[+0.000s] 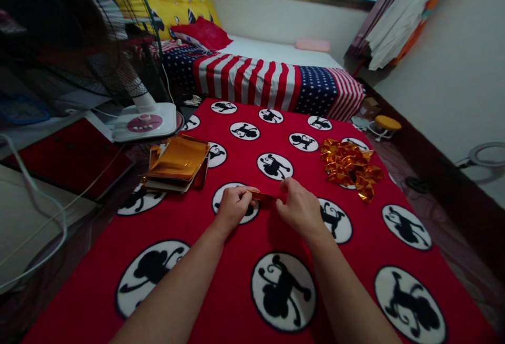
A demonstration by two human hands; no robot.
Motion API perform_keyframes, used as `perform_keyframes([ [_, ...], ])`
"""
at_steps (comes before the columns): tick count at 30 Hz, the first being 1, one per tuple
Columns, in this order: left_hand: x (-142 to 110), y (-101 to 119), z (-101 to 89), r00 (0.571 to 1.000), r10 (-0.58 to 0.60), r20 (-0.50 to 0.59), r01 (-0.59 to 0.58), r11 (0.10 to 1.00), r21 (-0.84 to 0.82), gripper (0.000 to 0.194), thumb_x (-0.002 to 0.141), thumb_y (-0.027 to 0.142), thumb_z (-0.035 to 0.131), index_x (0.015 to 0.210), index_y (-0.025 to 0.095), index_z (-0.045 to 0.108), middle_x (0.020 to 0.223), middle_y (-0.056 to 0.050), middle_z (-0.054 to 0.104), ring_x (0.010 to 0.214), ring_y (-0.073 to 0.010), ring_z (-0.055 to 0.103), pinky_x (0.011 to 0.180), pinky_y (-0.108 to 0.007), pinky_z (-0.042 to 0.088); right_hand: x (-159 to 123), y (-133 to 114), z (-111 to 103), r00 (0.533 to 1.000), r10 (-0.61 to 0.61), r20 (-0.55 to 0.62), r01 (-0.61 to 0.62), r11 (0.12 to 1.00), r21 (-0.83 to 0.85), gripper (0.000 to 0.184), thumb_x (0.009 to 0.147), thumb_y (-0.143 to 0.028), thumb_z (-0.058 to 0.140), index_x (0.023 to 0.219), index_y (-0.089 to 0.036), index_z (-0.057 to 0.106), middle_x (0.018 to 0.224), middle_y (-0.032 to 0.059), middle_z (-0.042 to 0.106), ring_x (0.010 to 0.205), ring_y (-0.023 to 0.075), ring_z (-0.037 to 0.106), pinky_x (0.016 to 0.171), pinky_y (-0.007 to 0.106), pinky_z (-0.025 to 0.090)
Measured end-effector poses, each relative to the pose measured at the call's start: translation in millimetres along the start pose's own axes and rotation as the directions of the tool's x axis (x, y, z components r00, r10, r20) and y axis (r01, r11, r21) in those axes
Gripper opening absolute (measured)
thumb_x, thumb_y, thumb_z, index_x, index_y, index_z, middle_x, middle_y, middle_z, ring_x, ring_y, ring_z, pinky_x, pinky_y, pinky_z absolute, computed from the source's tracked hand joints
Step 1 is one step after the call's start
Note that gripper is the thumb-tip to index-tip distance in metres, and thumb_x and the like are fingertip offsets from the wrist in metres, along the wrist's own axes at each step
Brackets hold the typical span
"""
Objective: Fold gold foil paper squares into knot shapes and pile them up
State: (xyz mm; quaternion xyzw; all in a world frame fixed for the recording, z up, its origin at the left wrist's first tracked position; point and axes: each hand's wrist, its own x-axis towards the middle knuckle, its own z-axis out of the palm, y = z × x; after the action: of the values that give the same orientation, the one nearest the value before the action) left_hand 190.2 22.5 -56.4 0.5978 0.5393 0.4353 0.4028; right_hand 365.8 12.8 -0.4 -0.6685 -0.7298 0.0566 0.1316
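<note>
A narrow folded strip of shiny gold foil paper (262, 196) is pinched at its left end by my left hand (233, 207), just above the red cloth. My right hand (300, 210) is at the strip's other end, with its thumb and index finger curved and a gap between them. Whether the right thumb touches the foil I cannot tell. To the left lies a stack of gold foil paper sheets (179, 159), loosely piled. On the right is a heap of folded gold foil ingots (347, 162).
The red cloth (221, 265) with round monkey prints covers the surface under my hands. A fan (144, 120) stands at the left, its cord hanging nearby. Beyond is a bed with a striped and starred cover (252, 78). A small yellow-topped stool (387, 123) is at the right.
</note>
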Motion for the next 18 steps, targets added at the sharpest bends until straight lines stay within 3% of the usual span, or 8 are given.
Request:
perform_keyframes([
  [4,2,0,-0.6,0.999,-0.031,-0.022,0.029,0.998,-0.050,0.035,0.075,0.018,0.046,0.093,0.012,0.076,0.061,-0.003,0.070,0.060,-0.0145,0.065,0.057,-0.021,0.047,-8,9,15,0.993,0.114,0.032,-0.118,0.933,0.341,0.028,0.075,-0.026,0.061,0.103,-0.023,0.057,0.084,-0.0006,0.070,0.068,0.0161,0.063,0.059,0.025,0.040],
  [10,2,5,1.6,0.998,-0.010,-0.063,0.009,1.000,-0.026,0.028,0.073,0.016,0.050,0.086,0.013,0.075,0.070,-0.004,0.073,0.062,-0.0150,0.067,0.060,-0.022,0.050,-10,4,29,0.996,0.079,-0.050,-0.030,0.780,0.626,0.014,0.080,-0.028,0.055,0.085,-0.019,0.064,0.076,0.0023,0.069,0.066,0.0162,0.064,0.062,0.026,0.046],
  [13,2,10,3.6,0.993,0.052,-0.103,-0.045,0.996,0.073,0.019,0.070,0.021,0.063,0.085,0.015,0.073,0.083,-0.006,0.075,0.075,-0.0177,0.070,0.071,-0.025,0.053,-13,-1,31,0.993,0.076,-0.092,0.002,0.760,0.650,0.013,0.080,-0.024,0.053,0.084,-0.019,0.064,0.075,0.0023,0.069,0.065,0.0156,0.063,0.062,0.025,0.046],
  [18,2,15,6.1,0.988,0.062,-0.139,-0.018,0.955,0.298,0.034,0.062,0.031,0.077,0.093,0.019,0.070,0.085,-0.005,0.074,0.078,-0.0199,0.069,0.074,-0.028,0.053,-21,-11,36,0.990,0.045,-0.135,0.037,0.832,0.553,0.010,0.081,-0.022,0.053,0.083,-0.020,0.063,0.071,0.0005,0.067,0.064,0.0151,0.063,0.062,0.024,0.045],
])
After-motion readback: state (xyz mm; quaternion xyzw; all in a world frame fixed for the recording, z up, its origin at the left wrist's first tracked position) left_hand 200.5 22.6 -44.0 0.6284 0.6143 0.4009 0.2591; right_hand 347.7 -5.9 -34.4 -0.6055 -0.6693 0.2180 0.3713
